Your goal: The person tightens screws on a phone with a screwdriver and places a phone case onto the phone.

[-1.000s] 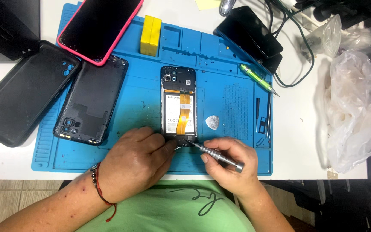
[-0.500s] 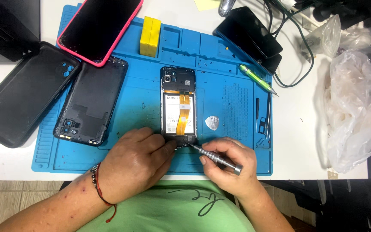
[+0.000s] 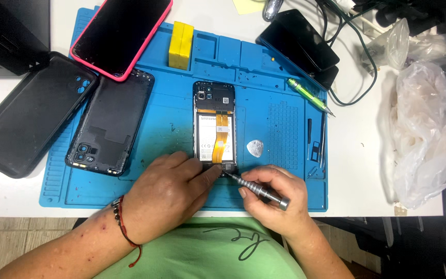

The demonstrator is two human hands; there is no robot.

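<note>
The left hand (image 3: 169, 194) presses flat on the open phone (image 3: 214, 129) so it stays put, while the right hand (image 3: 274, 199) grips a screwdriver (image 3: 256, 188) at its bottom edge.

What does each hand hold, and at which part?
The right hand holds a slim grey metal screwdriver around its ridged handle. The left hand grips nothing; its fingertips press the bottom edge of the opened black phone.

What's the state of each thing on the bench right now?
Opened phone: back off, orange flex showing, flat on the blue mat.
Back cover: detached, inside up.
Pink-cased phone: screen dark.
Black case: empty.
Left hand: fingers on the phone's bottom edge.
Right hand: gripping the metal screwdriver, tip at that edge.
</note>
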